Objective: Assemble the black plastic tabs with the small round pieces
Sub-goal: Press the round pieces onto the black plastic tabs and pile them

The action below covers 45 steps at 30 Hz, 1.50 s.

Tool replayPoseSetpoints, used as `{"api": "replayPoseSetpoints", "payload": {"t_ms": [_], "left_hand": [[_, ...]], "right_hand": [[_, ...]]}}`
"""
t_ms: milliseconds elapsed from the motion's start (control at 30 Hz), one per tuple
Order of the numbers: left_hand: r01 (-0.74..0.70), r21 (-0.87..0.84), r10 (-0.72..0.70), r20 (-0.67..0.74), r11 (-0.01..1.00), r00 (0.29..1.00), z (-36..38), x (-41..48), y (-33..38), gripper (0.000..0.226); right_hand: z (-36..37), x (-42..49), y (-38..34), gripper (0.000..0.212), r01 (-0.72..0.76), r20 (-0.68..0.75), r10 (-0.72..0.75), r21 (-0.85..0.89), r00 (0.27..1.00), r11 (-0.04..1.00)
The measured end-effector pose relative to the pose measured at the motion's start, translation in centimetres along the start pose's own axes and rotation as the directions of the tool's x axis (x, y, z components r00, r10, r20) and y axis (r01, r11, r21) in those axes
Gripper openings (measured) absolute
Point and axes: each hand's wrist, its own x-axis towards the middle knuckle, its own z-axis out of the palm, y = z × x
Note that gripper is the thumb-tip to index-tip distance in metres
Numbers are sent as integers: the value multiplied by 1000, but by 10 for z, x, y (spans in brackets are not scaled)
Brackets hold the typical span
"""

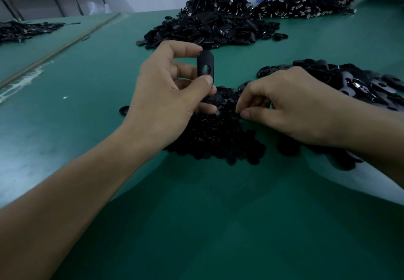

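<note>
blk oval tab [205, 63] upright, holed | round pcs [215, 135] heaped below

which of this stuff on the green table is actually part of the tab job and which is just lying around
In the job: black tab pinched in the left hand; pile of small round pieces, with the right hand in it; heap of tabs at right.
Lying about: USB cable heap at the back; far heap of dark oval parts; dark heap far left.
</note>
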Motion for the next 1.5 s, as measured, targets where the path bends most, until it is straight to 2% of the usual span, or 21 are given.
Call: {"api": "replayPoseSetpoints", "payload": {"t_ms": [200, 367, 467, 567, 900, 1133, 1500], "left_hand": [[11, 62, -13, 30, 998, 999, 1, 0, -3, 23], [16, 86, -19, 44, 996, 999, 4, -2, 0, 26], [27, 87, -30, 28, 996, 999, 5, -2, 0, 23], [35, 93, -38, 33, 995, 999, 7, -3, 1, 22], [61, -24, -60, 50, 998, 997, 15, -7, 5, 19], [70, -51, -68, 41, 996, 997, 16, -7, 5, 20], [42, -39, -41, 20, 998, 999, 18, -8, 3, 19]], "right_hand": [[-5, 0, -4, 23, 17, -100, -21, -44, 995, 999], [-6, -1, -2, 23, -4, -210, 37, 158, 977, 987], [-6, 0, -4, 17, 13, -285, 84, 324, 955, 946], [-4, 0, -10, 12, 33, -325, 109, 402, 939, 915], [7, 1, -24, 14, 94, -508, 140, 409, 850, 908], [7, 2, -25, 26, 93, -534, 148, 398, 832, 913], [5, 1, -27, 30, 46, -534, 161, 354, 830, 934]]}}
